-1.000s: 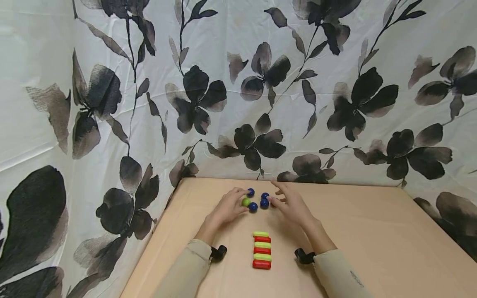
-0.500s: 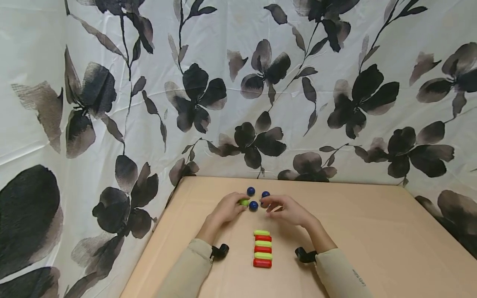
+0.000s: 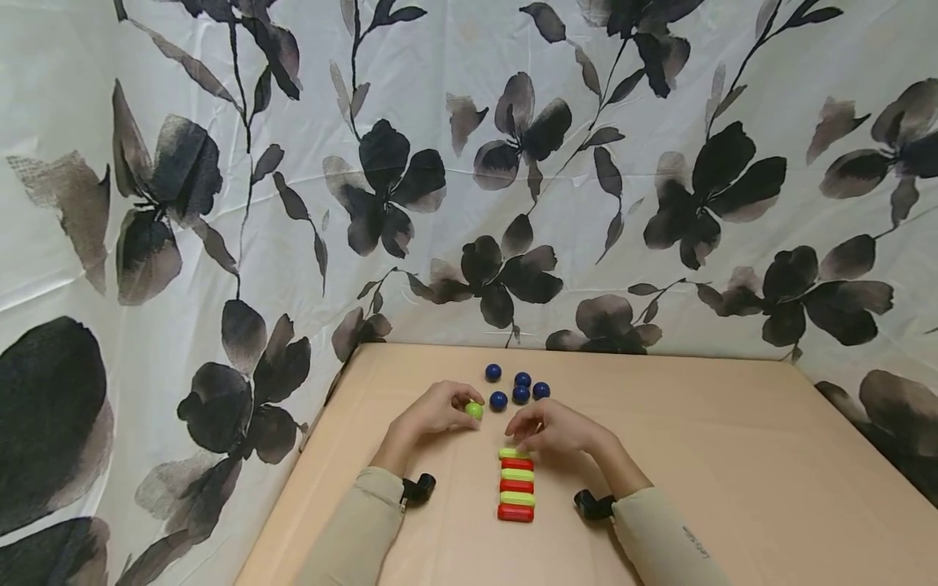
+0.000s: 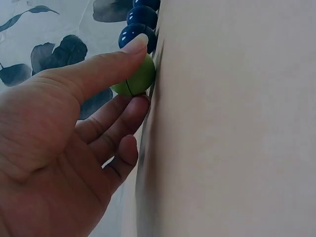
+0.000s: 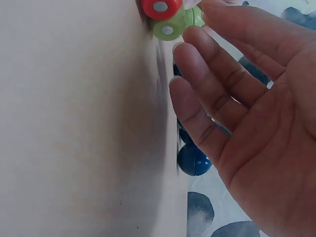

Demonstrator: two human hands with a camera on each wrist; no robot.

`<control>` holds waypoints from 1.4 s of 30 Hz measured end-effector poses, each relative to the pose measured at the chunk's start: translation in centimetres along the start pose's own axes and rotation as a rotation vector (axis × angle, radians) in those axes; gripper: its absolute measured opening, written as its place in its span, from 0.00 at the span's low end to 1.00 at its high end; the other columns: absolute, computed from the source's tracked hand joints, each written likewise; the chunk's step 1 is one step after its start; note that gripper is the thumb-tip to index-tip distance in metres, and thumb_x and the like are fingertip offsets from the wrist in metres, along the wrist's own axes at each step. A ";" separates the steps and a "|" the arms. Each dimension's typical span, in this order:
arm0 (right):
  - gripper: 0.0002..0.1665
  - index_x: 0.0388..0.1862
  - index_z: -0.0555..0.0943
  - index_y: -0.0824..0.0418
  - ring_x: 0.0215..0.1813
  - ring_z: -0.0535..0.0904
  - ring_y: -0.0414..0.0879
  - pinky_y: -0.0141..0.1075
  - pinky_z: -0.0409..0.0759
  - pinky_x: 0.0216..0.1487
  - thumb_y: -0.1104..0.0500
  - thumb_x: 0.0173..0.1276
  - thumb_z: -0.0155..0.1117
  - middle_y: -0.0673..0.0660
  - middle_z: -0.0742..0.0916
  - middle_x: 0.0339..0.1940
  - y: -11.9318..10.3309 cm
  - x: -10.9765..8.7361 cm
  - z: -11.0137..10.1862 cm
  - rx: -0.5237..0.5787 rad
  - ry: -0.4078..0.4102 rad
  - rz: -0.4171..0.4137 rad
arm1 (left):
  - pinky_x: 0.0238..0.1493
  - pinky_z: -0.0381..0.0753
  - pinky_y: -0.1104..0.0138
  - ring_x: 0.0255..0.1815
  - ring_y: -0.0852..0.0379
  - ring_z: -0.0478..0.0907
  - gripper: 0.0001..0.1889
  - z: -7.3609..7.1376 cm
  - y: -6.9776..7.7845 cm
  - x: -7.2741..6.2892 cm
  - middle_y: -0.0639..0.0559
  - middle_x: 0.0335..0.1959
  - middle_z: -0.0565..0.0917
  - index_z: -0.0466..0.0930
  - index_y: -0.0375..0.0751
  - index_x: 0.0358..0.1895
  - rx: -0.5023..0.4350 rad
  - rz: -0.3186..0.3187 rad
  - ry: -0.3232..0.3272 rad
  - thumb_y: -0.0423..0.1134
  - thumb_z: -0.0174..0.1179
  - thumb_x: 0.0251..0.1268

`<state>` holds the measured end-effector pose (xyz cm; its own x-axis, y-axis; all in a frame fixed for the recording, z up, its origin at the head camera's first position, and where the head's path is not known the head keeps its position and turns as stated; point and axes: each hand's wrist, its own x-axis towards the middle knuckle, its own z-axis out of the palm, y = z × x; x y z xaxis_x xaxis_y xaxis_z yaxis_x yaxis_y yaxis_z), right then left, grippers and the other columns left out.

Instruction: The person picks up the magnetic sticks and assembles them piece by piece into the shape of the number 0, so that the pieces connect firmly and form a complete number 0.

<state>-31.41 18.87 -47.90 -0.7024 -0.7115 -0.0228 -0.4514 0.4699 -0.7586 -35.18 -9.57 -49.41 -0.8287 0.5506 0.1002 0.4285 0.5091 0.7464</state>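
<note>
My left hand (image 3: pixel 440 408) pinches a green ball (image 3: pixel 474 410) between thumb and fingers; the left wrist view shows the ball (image 4: pixel 140 79) with a seam, right by the table surface. My right hand (image 3: pixel 560 429) hovers over the far end of a column of short rods, its fingers loosely bent. Its fingertips overlap the farthest yellow-green rod (image 3: pixel 510 453) in the head view. In the right wrist view the fingers (image 5: pixel 190 59) are spread a little, near the ends of a green rod (image 5: pixel 168 30) and a red rod (image 5: pixel 160 7). Red rods (image 3: pixel 516 513) alternate with yellow-green ones down the column.
Several blue balls (image 3: pixel 498 400) lie in a loose group beyond both hands, near the back of the tan table (image 3: pixel 703 456). Behind it hangs a white cloth (image 3: pixel 440 49) with dark flowers. Each wrist carries a small black camera (image 3: pixel 419 489).
My left hand has drawn the green ball toward me, away from the blue balls. My right hand has moved from the blue balls to the rods, uncovering another blue ball.
</note>
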 end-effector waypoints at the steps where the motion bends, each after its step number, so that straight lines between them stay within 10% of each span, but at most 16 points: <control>1: 0.12 0.49 0.89 0.57 0.41 0.83 0.43 0.33 0.83 0.48 0.62 0.67 0.75 0.52 0.91 0.42 0.0 0.1 0.1 -0.004 -0.003 0.001 | 0.47 0.79 0.63 0.40 0.56 0.80 0.18 0.0 0.1 0.0 0.51 0.41 0.89 0.88 0.43 0.53 0.000 0.000 -0.002 0.38 0.78 0.59; 42: 0.12 0.48 0.91 0.57 0.39 0.79 0.42 0.30 0.81 0.42 0.63 0.66 0.76 0.48 0.91 0.41 0.0 0.8 0.7 -0.200 0.294 0.101 | 0.48 0.81 0.67 0.41 0.61 0.82 0.18 1.5 0.8 0.6 0.61 0.43 0.89 0.89 0.50 0.55 -0.048 -0.005 -0.083 0.42 0.76 0.62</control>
<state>-31.60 17.93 -48.39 -0.8637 -0.4896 0.1195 -0.4503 0.6433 -0.6192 -34.80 -7.79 -49.74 -0.7973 0.6021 0.0425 0.4046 0.4808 0.7779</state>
